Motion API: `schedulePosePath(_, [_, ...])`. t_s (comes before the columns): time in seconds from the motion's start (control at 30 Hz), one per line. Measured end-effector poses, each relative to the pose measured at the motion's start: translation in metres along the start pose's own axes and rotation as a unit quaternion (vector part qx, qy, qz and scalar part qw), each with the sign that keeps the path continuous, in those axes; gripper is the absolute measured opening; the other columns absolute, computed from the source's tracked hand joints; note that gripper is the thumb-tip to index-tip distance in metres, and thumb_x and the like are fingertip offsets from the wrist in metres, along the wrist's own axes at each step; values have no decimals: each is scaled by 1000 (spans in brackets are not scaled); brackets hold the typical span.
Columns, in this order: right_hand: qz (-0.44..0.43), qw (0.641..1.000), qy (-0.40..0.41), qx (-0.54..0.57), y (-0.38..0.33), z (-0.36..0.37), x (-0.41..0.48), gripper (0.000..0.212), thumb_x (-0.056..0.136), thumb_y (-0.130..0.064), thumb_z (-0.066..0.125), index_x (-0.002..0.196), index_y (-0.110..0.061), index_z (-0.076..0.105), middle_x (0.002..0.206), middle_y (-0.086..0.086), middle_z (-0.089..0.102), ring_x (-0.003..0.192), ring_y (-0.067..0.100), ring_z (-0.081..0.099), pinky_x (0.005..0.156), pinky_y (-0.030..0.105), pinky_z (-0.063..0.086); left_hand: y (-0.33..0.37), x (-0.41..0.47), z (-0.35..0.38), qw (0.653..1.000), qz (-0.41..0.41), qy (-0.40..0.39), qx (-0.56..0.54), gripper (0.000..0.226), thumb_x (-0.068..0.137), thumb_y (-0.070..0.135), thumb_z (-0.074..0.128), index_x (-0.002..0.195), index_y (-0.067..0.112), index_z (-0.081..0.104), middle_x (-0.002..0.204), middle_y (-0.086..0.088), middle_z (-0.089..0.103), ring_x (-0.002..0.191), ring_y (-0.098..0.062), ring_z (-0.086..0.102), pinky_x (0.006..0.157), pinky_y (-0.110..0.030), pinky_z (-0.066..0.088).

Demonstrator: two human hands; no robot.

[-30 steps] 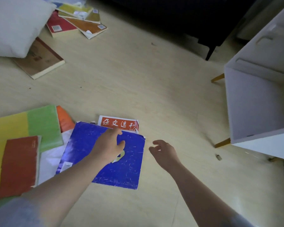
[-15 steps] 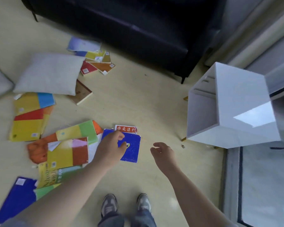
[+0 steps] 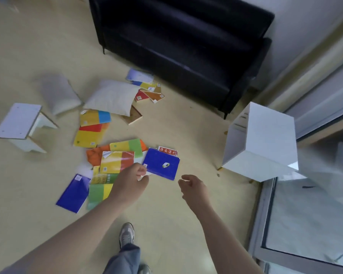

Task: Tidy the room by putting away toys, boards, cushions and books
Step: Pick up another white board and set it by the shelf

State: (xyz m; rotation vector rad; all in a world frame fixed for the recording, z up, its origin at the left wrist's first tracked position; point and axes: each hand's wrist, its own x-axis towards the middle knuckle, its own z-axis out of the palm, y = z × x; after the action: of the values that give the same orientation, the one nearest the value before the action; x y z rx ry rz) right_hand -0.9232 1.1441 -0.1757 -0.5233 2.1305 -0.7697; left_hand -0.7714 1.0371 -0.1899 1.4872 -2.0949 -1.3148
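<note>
A blue book (image 3: pixel 160 165) lies on the floor over a red book with white characters (image 3: pixel 167 151), at the right end of a spread of several coloured books (image 3: pixel 117 161). My left hand (image 3: pixel 131 180) hovers by the blue book's near left corner, fingers curled together, with nothing clearly in it. My right hand (image 3: pixel 194 187) hangs to the right of the blue book, fingers loosely apart and empty. A white cushion (image 3: pixel 113 96) and a grey cushion (image 3: pixel 57 93) lie farther back. More books (image 3: pixel 149 91) sit by the sofa.
A black sofa (image 3: pixel 186 40) stands at the back. A white open cabinet (image 3: pixel 265 143) stands at the right, near a glass door (image 3: pixel 305 214). An overturned white stool (image 3: pixel 20 125) lies at the left. My shoes (image 3: pixel 127 234) are below my arms.
The view has risen far above the floor, so the books look much smaller. My left hand has slid from the blue book's top edge to its near left corner. The blue book stays down.
</note>
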Motion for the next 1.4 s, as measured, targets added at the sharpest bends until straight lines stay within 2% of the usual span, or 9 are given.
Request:
schedulePosePath(0.13, [-12, 1000, -10, 4, -8, 6, -44, 13, 91, -20, 51, 103, -23, 57, 85, -4, 63, 81, 18, 61, 83, 41, 55, -3, -52, -31, 998, -31, 42, -30, 11, 87, 11, 61, 98, 9, 62, 96, 1, 64, 91, -15, 61, 76, -24, 45])
schedulePosePath(0.23, [-28, 999, -15, 0, -19, 17, -65, 8, 91, -19, 50, 94, -24, 55, 86, -1, 62, 88, 24, 62, 84, 42, 54, -11, -76, -50, 994, -46, 74, -72, 14, 87, 11, 61, 101, 11, 61, 94, 3, 64, 89, -13, 61, 70, -13, 43])
schedulePosePath(0.37, [-58, 998, -27, -27, -49, 59, -81, 22, 91, -19, 50, 111, -18, 61, 94, 0, 63, 94, 25, 62, 87, 43, 53, -39, -93, -96, 988, -63, 96, -107, 12, 87, 10, 61, 98, 14, 60, 90, 9, 63, 89, -10, 62, 70, -10, 42])
schedulePosePath(0.5, [-72, 994, -65, -48, -78, 133, -92, 32, 91, -21, 53, 121, -12, 60, 96, -4, 61, 98, 22, 62, 89, 41, 52, -94, -105, -154, 984, -101, 111, -101, 11, 86, 9, 61, 92, 18, 59, 89, 5, 64, 90, -15, 63, 80, -24, 46])
schedulePosePath(0.7, [-53, 994, -79, -52, -138, 267, -110, 36, 91, -25, 54, 126, -14, 55, 103, 2, 64, 97, 23, 63, 90, 45, 53, -187, -106, -259, 980, -133, 107, -105, 13, 86, 8, 58, 95, 18, 58, 84, 11, 61, 79, -5, 59, 61, -5, 35])
schedulePosePath(0.83, [-39, 995, -75, -58, -180, 344, -129, 39, 90, -28, 55, 127, -15, 56, 115, 7, 64, 104, 25, 62, 93, 48, 51, -241, -101, -343, 984, -140, 76, -78, 11, 87, 9, 56, 95, 17, 58, 91, 5, 63, 78, 5, 55, 58, -6, 35])
schedulePosePath(1.03, [-22, 996, -62, -55, -250, 436, -134, 35, 92, -30, 55, 125, -18, 58, 110, 3, 65, 103, 23, 62, 92, 46, 52, -305, -63, -451, 988, -141, 49, -49, 13, 88, 13, 56, 101, 14, 60, 96, 2, 64, 84, -7, 58, 65, -12, 39])
schedulePosePath(1.2, [0, 998, -48, -46, -286, 476, -100, 31, 91, -33, 55, 120, -22, 60, 106, 0, 66, 98, 21, 63, 89, 45, 53, -329, -10, -491, 988, -147, 32, -45, 13, 88, 14, 57, 101, 14, 60, 98, 3, 64, 86, -9, 58, 66, -11, 38])
schedulePosePath(1.4, [19, 997, -70, -20, -332, 521, -42, 30, 93, -28, 53, 120, -15, 60, 105, 4, 67, 95, 21, 64, 84, 39, 54, -351, 66, -539, 986, -159, 33, -30, 13, 87, 14, 58, 100, 14, 61, 96, 4, 65, 88, -11, 60, 67, -16, 40])
